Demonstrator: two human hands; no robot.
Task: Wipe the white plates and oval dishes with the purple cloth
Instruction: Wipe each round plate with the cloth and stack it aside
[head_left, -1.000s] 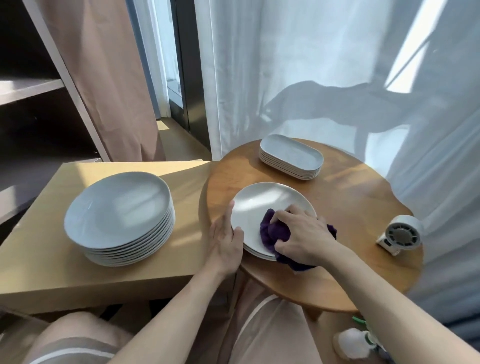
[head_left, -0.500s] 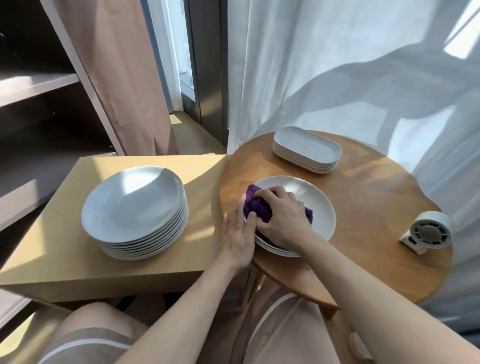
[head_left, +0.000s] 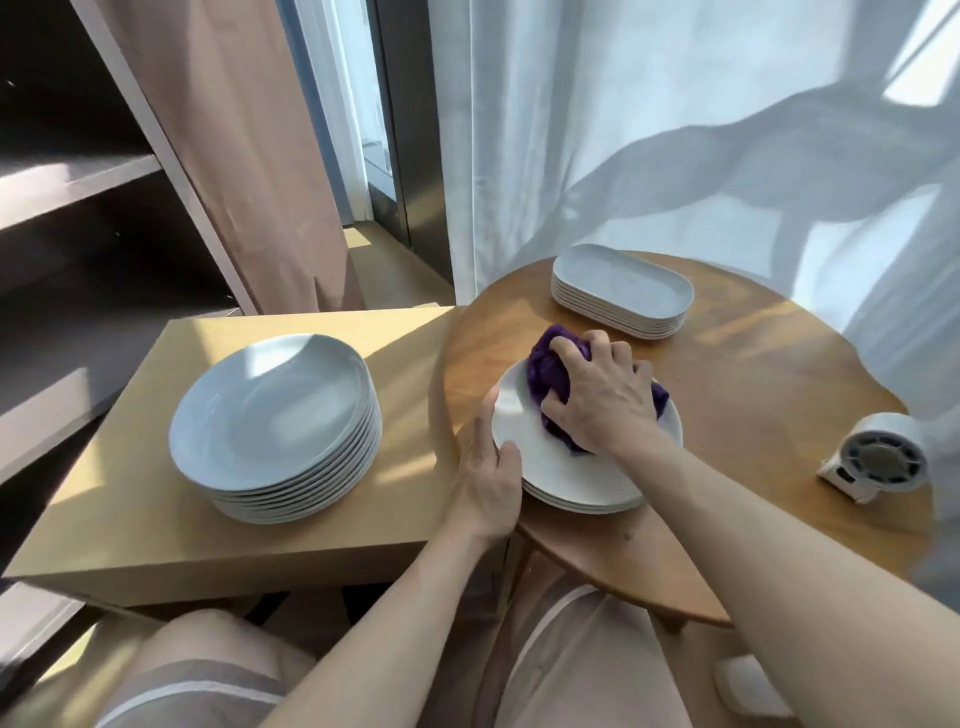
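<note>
Right hand (head_left: 597, 405) clutches cloth (head_left: 545, 370); left hand (head_left: 485, 483) pinches plate (head_left: 563, 467).

A person's right hand (head_left: 597, 400) grips a bunched purple cloth (head_left: 548, 371) and presses it onto the top plate (head_left: 561, 467) of a short stack of white plates on a round wooden table (head_left: 753, 374). The cloth covers the plate's twelve o'clock rim. The left hand (head_left: 488, 483) holds the rim at nine o'clock, thumb on top. At one o'clock from the plate stands a stack of white oval dishes (head_left: 623, 288). At three o'clock lies a small white round device (head_left: 878, 462). At nine o'clock, a pale square table (head_left: 130, 493) carries a taller plate stack (head_left: 270, 415).
</note>
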